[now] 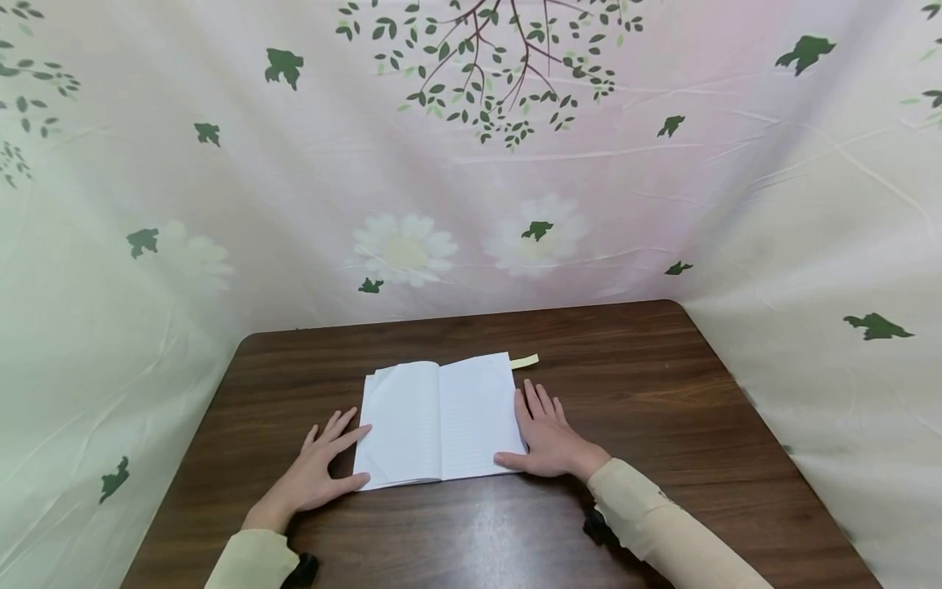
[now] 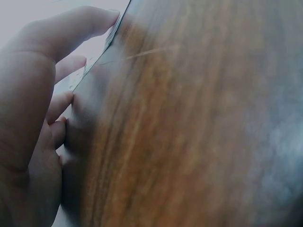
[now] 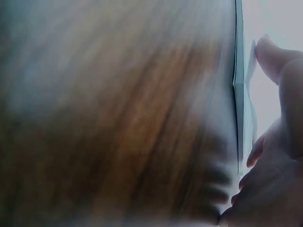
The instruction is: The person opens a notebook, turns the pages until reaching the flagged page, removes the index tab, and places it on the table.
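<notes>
An open notebook (image 1: 477, 417) with white lined pages lies flat on the brown wooden table (image 1: 618, 352). Its left page has creased, uneven outer corners. At the left edge, my left hand (image 1: 316, 474) spreads its fingers, with thumb and index fingertips over the page margin. My right hand (image 1: 548, 442) rests at the lower right edge, thumb laid on the right page and fingers straight along the side. A pale yellow strip (image 1: 525, 361) sticks out from the upper right of the notebook. In the left wrist view, the left thumb (image 2: 90, 23) reaches the page edge.
A fabric backdrop (image 1: 294, 204) with printed leaves, birds and daisies surrounds the table at the back and both sides. Light-coloured sleeves cover both forearms, and a dark band (image 1: 598, 528) shows under the right wrist. Light reflects off the table's front.
</notes>
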`<action>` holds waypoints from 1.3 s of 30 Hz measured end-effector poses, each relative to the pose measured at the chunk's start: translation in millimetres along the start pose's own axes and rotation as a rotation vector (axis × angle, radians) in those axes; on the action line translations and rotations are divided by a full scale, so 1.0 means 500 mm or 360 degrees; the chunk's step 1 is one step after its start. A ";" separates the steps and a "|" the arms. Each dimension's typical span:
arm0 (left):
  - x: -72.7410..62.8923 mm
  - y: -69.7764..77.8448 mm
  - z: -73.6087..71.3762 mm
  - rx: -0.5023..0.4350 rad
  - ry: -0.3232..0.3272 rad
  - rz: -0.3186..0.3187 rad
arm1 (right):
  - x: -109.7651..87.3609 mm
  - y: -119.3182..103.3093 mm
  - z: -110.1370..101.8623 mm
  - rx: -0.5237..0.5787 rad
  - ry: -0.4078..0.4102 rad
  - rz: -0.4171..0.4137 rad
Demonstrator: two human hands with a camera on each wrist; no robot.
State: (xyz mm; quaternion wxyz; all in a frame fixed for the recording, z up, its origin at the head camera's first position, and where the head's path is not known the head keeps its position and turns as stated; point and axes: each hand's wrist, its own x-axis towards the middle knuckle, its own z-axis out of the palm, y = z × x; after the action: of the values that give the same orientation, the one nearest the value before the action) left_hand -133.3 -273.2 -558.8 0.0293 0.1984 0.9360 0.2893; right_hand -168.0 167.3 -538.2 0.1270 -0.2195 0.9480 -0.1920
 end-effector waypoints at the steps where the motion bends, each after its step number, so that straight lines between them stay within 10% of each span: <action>1: 0.000 0.000 0.000 -0.0001 0.0001 0.0001 | 0.000 -0.002 -0.001 0.0005 0.0002 -0.0001; 39: 0.002 -0.001 0.001 0.0007 -0.0012 -0.0029 | 0.008 -0.043 -0.012 0.0427 0.0092 -0.0290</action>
State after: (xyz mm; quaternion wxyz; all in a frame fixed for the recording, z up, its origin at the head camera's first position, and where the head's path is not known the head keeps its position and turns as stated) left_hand -134.3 -273.1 -559.6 0.0352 0.1910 0.9383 0.2861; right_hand -165.6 149.3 -524.3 0.1100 -0.2802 0.8932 -0.3340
